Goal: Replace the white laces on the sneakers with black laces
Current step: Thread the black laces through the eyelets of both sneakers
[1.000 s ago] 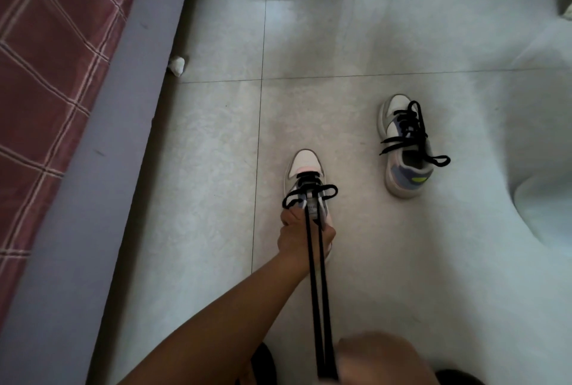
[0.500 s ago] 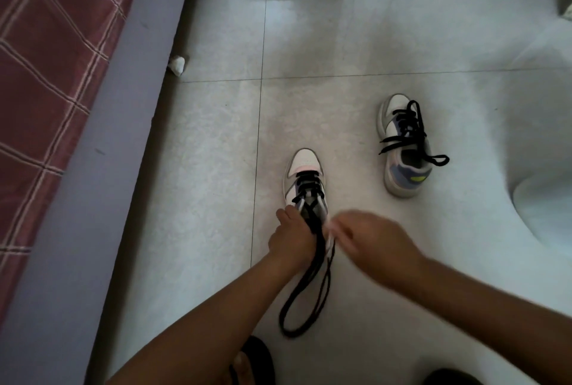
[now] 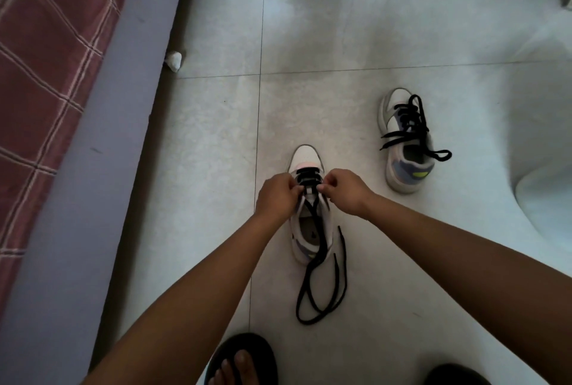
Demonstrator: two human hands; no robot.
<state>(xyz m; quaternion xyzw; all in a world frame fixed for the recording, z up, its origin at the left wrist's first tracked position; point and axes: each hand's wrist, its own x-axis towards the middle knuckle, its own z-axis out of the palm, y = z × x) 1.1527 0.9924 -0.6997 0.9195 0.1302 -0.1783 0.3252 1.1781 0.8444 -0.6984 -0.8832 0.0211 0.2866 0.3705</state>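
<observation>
1. Two hands work at the near white low-top sneaker [image 3: 310,199] on the pale tiled floor [image 3: 216,137]: the left hand [image 3: 277,196] and right hand [image 3: 342,191] each have curled fingers pinching the black flat lace [image 3: 322,264] at the eyelet rows, one on either side of the tongue.
2. Behind this sneaker's heel, the lace's loose ends trail in a loop on the tiles.
3. Beyond and right of it, well apart, stands the second white-and-grey sneaker [image 3: 405,149], already black-laced.
4. Left of it runs a grey bed edge [image 3: 93,168] with maroon checked bedding [image 3: 37,59].
5. Nearer than it, a black sandal [image 3: 244,356] holds a foot.
</observation>
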